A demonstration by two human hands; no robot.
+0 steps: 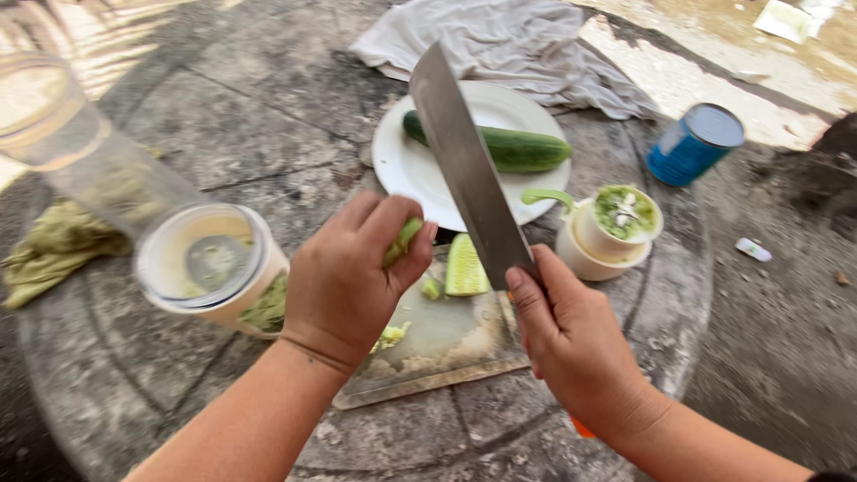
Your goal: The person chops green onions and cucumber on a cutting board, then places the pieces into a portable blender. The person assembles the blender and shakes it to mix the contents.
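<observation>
Over the worn grey cutting board (pixel 446 344), the left hand (pixel 353 281) pinches a green cucumber piece (pixel 403 241) between thumb and fingers — the right hand (pixel 571 344) is clenched on a broad steel cleaver (pixel 466 165), blade raised. A halved cucumber chunk (pixel 466 266) lies on the board's far edge — beyond it, a white round plate (pixel 411 165) bears a whole dark cucumber (pixel 509 147).

A cutting board (pixel 446 344) is set on the round stone table (pixel 223 125), nearest the person. On it a cucumber piece (pixel 466 266) lies, between the left hand (pixel 353 277) and the right hand (pixel 571 344). Behind the board a plate (pixel 428 170) is placed, with a whole cucumber (pixel 500 145) on it. A cloth (pixel 509 45) is spread behind the plate. A lidded jar (pixel 210 263) is found left of the board, a cup (pixel 611 232) right of it, and a can (pixel 694 143) further right
</observation>
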